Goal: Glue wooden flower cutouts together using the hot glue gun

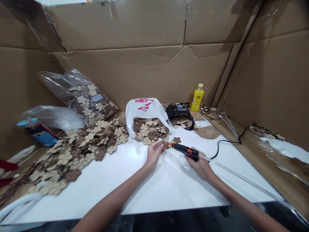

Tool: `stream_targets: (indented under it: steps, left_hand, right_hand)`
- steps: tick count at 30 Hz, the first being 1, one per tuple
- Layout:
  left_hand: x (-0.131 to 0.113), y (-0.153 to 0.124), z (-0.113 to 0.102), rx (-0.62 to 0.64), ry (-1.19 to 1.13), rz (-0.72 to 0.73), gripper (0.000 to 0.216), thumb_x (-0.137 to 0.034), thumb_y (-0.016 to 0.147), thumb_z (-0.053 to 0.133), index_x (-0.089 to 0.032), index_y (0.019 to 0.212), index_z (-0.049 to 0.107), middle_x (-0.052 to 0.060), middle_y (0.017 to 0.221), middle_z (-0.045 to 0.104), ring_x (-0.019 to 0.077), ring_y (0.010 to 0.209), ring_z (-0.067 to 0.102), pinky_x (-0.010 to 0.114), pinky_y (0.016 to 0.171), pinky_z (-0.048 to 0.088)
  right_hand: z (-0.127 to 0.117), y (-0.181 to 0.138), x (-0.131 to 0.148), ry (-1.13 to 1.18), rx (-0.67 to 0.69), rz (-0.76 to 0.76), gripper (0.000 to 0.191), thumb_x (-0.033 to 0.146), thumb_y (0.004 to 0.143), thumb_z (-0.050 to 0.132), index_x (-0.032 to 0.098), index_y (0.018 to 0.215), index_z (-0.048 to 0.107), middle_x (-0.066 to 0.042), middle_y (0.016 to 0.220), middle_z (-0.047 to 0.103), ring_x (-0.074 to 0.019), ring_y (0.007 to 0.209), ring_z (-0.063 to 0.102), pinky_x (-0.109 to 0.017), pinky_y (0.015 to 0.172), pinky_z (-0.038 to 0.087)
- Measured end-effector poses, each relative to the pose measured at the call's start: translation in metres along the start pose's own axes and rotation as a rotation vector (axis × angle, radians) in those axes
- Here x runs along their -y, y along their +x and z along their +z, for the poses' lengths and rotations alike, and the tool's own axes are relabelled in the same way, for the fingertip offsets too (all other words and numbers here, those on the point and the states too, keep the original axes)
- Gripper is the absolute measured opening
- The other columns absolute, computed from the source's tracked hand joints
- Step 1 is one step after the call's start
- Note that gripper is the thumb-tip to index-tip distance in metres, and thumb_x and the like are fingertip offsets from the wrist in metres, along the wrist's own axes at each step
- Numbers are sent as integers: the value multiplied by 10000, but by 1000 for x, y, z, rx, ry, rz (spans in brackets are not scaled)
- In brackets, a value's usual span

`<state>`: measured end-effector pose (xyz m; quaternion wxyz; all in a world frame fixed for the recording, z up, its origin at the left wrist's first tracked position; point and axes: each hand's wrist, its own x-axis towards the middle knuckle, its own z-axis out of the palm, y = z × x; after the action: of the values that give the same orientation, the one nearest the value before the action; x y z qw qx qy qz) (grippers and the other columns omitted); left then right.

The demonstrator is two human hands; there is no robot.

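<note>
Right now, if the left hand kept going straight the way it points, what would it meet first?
The brown flower at the fingertips of the left hand. It looks already touching them, though depth is unclear. The glue gun in the right hand sits just beside it.

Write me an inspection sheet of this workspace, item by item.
surface: white tabletop, with cut-outs heaped over its left side.
job's things: brown flower-shaped cut-out; heap of brown and beige flower-shaped cut-outs; black glue gun with orange trigger; long clear glue stick.
clutter: white plastic carrier bag with red print; black plastic bag; clear plastic bag of cut-outs; yellow plastic bottle.
grips: left hand pinches the brown cut-out; right hand holds the glue gun.
cables: thin black cable, curving away on the right.
surroundings: corrugated cardboard walls behind and beside the table.
</note>
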<state>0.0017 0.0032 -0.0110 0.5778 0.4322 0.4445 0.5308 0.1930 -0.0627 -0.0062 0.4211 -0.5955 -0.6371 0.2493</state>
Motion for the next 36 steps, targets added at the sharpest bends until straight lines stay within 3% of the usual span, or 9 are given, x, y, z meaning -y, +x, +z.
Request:
stream_targets:
  steps: [3,6,8,11,14,17,30,36]
  left_hand:
    - [-4,0,-1,-50,47,77,403,-293,641,655,-166,1013,569,2,666,602,117,581,559,251,589,450]
    - [-7,1,-2,-53,88,95,343,-301,654,633,-172,963,558,1,662,596,117,561,558,239,552,436]
    - [-7,2,-1,-48,97,85,286,-294,660,621,-164,907,560,4,660,594,114,550,553,237,542,430]
    - [-6,3,-1,-43,98,74,251,-279,661,614,-154,871,558,6,644,594,111,542,548,233,537,421]
    - [-5,5,-2,-27,94,83,271,-301,651,631,-153,867,563,5,639,603,115,549,555,235,545,420]
    - [-5,6,-2,-8,95,101,298,-331,629,655,-154,856,577,3,642,608,120,557,561,242,554,425]
    - [-4,9,-4,0,107,101,320,-348,604,670,-159,844,576,48,772,638,150,615,592,279,574,451]
    - [-6,7,-2,7,103,85,316,-347,605,664,-157,841,574,52,777,635,159,637,594,277,573,453]
  right_hand:
    - [-1,0,-7,23,-27,6,158,328,731,474,182,745,532,-3,619,521,-152,559,459,-258,513,365]
    - [-15,-1,-7,-47,-35,-83,157,304,755,456,178,775,547,-22,686,528,-159,612,482,-263,561,389]
    - [-33,-2,-6,-199,-46,-184,155,252,743,456,178,831,560,-45,799,534,-153,639,491,-260,588,390]
    - [-63,-8,-11,-563,-60,-273,309,156,690,446,186,980,550,-78,977,501,-145,645,487,-262,586,370]
    - [-90,-19,-25,-848,-55,-257,424,82,639,428,186,1039,522,-85,1007,472,-164,692,488,-272,614,360]
    - [-107,-30,-44,-970,-21,-220,450,59,638,430,181,1063,511,-87,995,452,-176,733,483,-281,656,359]
    - [-119,-34,-78,-952,67,-94,586,-53,616,341,161,1139,495,-85,947,421,-170,778,473,-291,746,384]
    - [-114,-28,-62,-927,-18,-114,546,-4,672,369,150,1184,476,-102,1004,461,-197,880,473,-317,805,369]
